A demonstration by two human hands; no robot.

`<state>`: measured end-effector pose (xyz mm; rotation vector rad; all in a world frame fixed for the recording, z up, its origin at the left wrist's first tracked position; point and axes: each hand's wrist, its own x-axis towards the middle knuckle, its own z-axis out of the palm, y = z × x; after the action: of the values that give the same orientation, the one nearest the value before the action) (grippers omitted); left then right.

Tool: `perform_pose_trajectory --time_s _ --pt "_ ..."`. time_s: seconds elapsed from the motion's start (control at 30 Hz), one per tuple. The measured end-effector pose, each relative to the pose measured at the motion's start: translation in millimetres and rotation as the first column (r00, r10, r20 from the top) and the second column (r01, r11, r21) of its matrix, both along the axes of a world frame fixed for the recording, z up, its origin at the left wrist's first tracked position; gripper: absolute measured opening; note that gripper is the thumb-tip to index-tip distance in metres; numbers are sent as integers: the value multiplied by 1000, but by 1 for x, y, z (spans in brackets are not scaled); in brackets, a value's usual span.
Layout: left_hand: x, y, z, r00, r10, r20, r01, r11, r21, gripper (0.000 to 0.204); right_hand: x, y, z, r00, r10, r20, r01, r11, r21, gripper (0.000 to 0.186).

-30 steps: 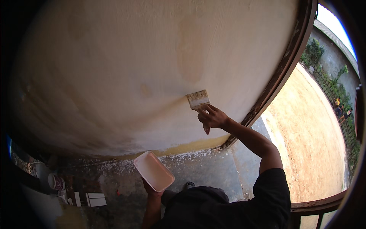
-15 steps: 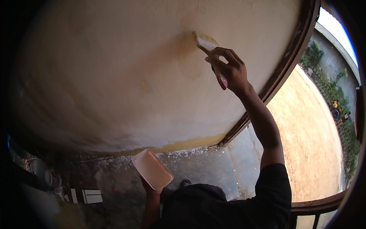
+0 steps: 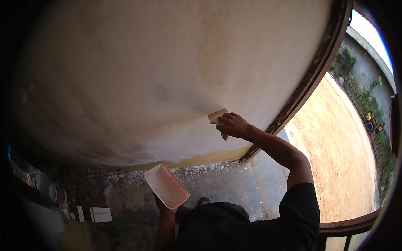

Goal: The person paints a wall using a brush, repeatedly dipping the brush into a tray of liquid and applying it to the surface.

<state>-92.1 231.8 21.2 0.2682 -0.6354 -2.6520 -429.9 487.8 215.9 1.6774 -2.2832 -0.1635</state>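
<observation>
A wide flat paintbrush (image 3: 217, 115) is gripped in my right hand (image 3: 233, 125), its pale bristles against the lower part of the wall (image 3: 176, 54). The tip of its reddish handle pokes out below my fingers. Down at the lower middle, my left hand (image 3: 164, 206) holds a shallow pinkish-white rectangular tub (image 3: 167, 186) from beneath. Its open side faces up, and a pale coating lines the inside. Most of the left fingers are hidden under the tub. The wall is off-white with brownish, uneven patches and a yellowish strip along its foot.
A dark wooden frame (image 3: 310, 79) edges the wall at the right, with sunlit ground (image 3: 335, 154) and people far off beyond it. White flecks lie along the floor (image 3: 226, 184) by the wall. At lower left are a white bucket (image 3: 57, 194) and white flat pieces (image 3: 101, 214).
My right hand has swept the paintbrush down the wall from high up to its lower part, and the elbow has bent. The left hand and tub have hardly moved.
</observation>
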Motion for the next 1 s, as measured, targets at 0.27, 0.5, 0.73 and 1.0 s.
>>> perform_pose_trajectory --time_s 0.27,0.5,0.73,1.0 --pt "-4 6 6 998 -57 -31 60 992 114 52 -12 -39 240 946 -238 220 282 940 -194 20" --pt "-2 6 -3 1000 8 -26 -1 968 251 54 18 -70 403 961 29 -277 -193 786 -587 21" --pt "-3 2 -19 997 23 74 -37 979 202 56 -17 -75 296 655 -5 -756 -352 883 -311 24" --pt "-11 9 13 1000 -5 -22 8 992 130 56 -20 -34 63 711 242 -661 -234 967 102 54"
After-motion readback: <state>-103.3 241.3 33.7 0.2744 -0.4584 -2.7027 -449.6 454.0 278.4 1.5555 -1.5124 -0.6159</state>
